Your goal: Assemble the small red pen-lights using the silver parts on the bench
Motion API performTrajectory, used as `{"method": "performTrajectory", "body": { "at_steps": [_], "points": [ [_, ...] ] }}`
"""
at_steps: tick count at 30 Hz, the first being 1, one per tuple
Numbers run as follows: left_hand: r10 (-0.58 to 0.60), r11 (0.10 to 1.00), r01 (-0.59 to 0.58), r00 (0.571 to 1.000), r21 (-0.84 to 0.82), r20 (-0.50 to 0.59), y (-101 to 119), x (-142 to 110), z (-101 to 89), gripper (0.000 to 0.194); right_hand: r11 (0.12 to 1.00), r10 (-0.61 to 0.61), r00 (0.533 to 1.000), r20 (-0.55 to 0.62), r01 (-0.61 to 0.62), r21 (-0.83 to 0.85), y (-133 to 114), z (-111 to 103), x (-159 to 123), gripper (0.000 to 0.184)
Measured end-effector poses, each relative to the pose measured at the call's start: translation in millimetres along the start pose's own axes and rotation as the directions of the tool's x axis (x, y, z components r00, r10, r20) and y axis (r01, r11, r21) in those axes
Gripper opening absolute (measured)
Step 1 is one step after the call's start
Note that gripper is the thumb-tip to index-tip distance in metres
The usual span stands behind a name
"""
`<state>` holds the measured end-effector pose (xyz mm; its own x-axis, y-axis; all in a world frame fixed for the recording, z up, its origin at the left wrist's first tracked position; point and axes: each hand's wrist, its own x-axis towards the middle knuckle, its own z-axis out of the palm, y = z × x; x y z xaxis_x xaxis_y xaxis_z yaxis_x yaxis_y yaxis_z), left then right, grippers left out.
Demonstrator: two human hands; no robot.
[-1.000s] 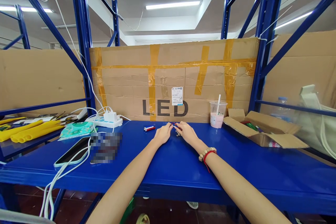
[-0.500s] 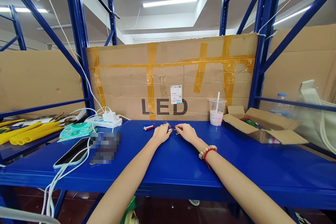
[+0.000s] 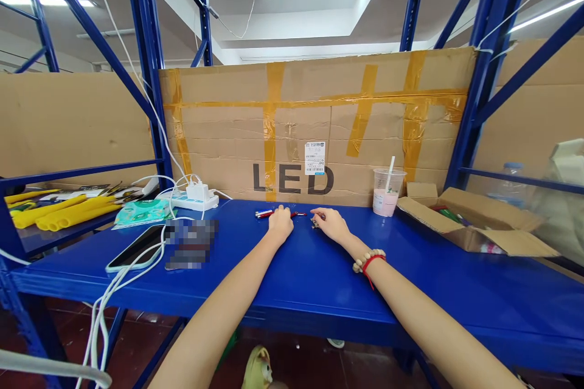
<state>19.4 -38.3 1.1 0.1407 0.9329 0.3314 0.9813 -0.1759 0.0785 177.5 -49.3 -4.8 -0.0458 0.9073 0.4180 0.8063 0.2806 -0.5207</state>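
My left hand (image 3: 280,225) is closed around a red pen (image 3: 298,214), whose thin end sticks out to the right just above the blue shelf. Left of that hand, a small group of blue and red pens (image 3: 263,214) lies on the shelf, partly hidden by my fingers. My right hand (image 3: 332,225) rests a short gap to the right, with its fingers pinched together. A small dark red bit shows at its fingertips, too small to name. Little metallic pieces (image 3: 314,223) sit under or against those fingers.
A cup of pink drink with a straw (image 3: 385,194) and an open cardboard box (image 3: 474,219) stand to the right. On the left are a phone (image 3: 137,248), white cables, a power strip (image 3: 191,199) and a green packet (image 3: 145,213). A cardboard sheet (image 3: 210,146) closes off the back.
My hands have moved apart: they were together at the red pen, and now a gap separates them. The left hand has come nearer the pens on the shelf. The view has shifted slightly.
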Motion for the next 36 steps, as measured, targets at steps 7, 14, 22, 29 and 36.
{"method": "performTrajectory", "body": {
  "at_steps": [7,14,22,29,36],
  "points": [
    [0.027,0.998,-0.024,0.998,0.053,-0.055,5,-6,-4.8,0.032,0.992,-0.024,1.0,0.0,0.024,-0.125,-10,-8,-5,0.03],
    [0.196,0.98,-0.19,0.972,0.056,-0.129,4,-12,-4.9,0.023,0.972,-0.071,0.987,0.145,0.101,-0.214,-20,-18,-7,0.033],
    [0.132,0.987,-0.126,0.99,0.095,-0.053,7,-19,-9.2,0.032,0.973,-0.022,0.996,-0.091,0.0,-0.229,-16,-32,-9,0.032],
    [0.167,0.984,-0.157,0.978,0.086,-0.123,31,-87,-42.9,0.03,0.955,-0.219,0.946,-0.237,0.157,-0.252,-38,-26,-19,0.029],
    [0.226,0.965,-0.26,0.885,-0.031,-0.408,15,-277,-86.5,0.022,0.893,-0.432,0.725,-0.536,0.426,-0.143,-84,-89,-72,0.025]
  ]
}}
